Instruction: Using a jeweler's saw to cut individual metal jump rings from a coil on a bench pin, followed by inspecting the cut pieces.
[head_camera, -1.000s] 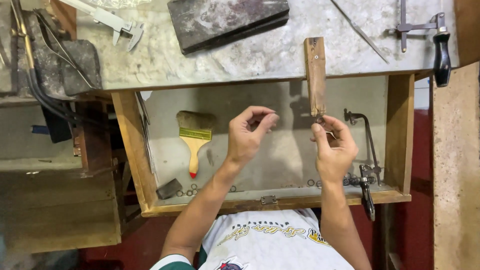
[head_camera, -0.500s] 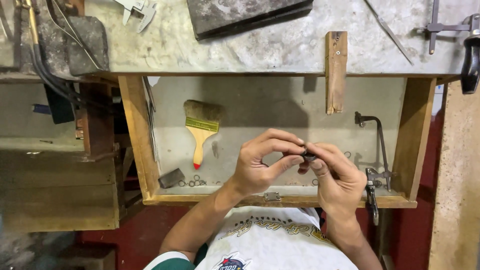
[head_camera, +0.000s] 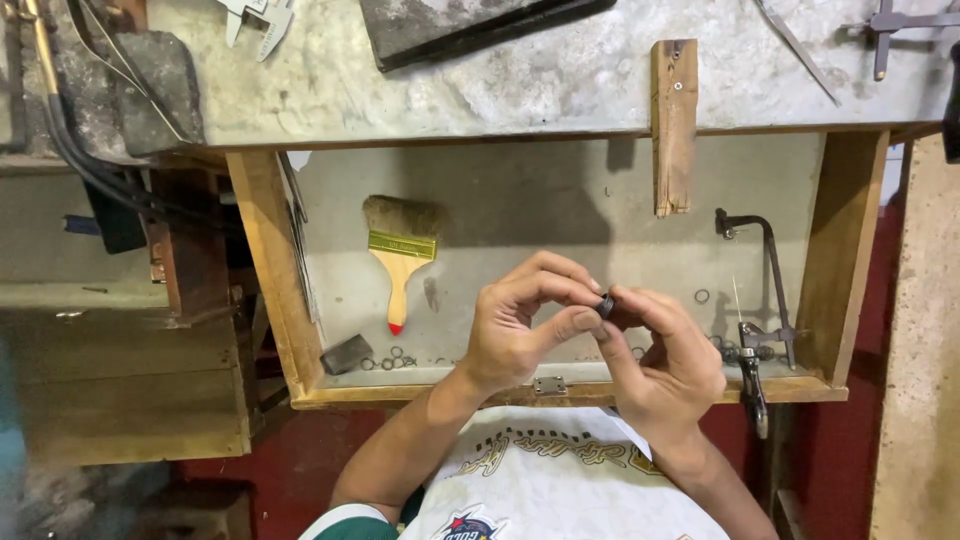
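Pinching a small dark ring (head_camera: 606, 304) between them, the left hand (head_camera: 520, 325) and right hand (head_camera: 665, 365) grasp it together above the open wooden drawer (head_camera: 270, 290). Step in hand: close fitting; next move likely needs fingertip control. Left of the hands, the drawer holds a paintbrush (head_camera: 400, 255) and loose rings (head_camera: 392, 358); right, a saw frame (head_camera: 765, 300).

Drawer (head_camera: 270, 260) bare wood; brush (head_camera: 398, 262) wooden-handled; ring (head_camera: 606, 304) dark, possibly metal; benchtop (head_camera: 560, 80) rough, matt.
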